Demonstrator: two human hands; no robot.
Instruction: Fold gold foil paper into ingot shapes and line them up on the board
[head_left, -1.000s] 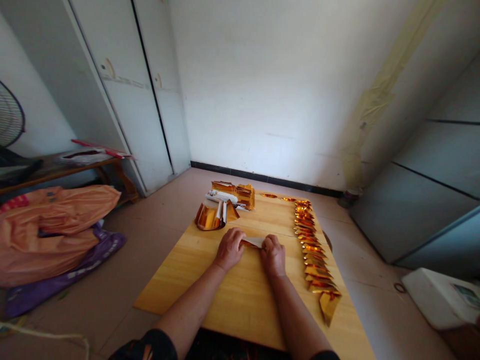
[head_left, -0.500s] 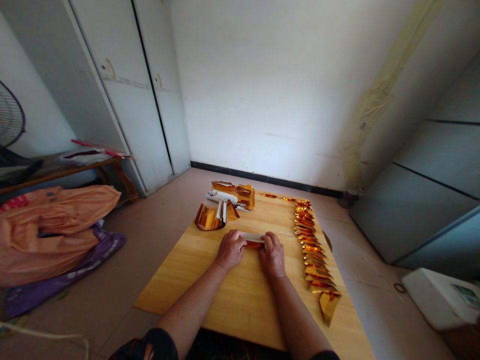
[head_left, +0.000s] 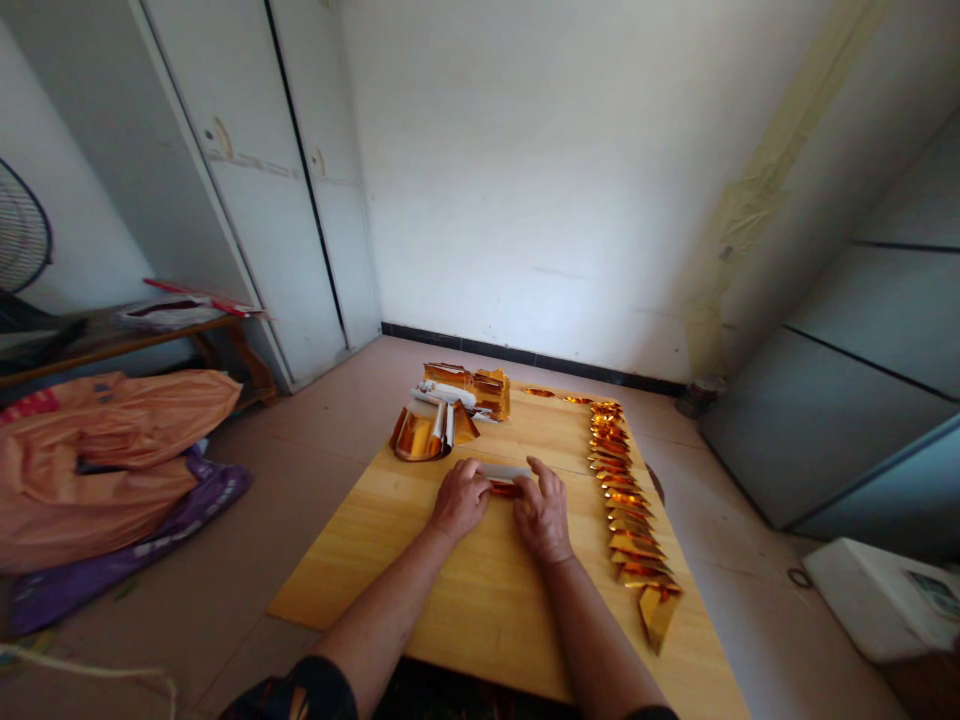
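Note:
Between my hands, over the middle of the wooden board (head_left: 465,570), is a small sheet of gold foil paper (head_left: 504,474), partly rolled or folded, its pale back up and an orange-gold strip along the near edge. My left hand (head_left: 461,498) pinches its left end, fingers closed. At the right end, my right hand (head_left: 543,510) has its thumb and curled fingers on the paper, with the index finger lifted. My fingers cover both ends of the sheet.
Stacks of gold foil sheets (head_left: 417,432) lie at the board's far left. A long row of folded gold foil pieces (head_left: 624,500) runs down its right side. Orange and purple bags (head_left: 127,440) lie on the floor at left; a white box (head_left: 885,598) stands at right.
My right hand has shifted and turned slightly, its index finger rising off the paper. My left hand stays almost in place at the left end.

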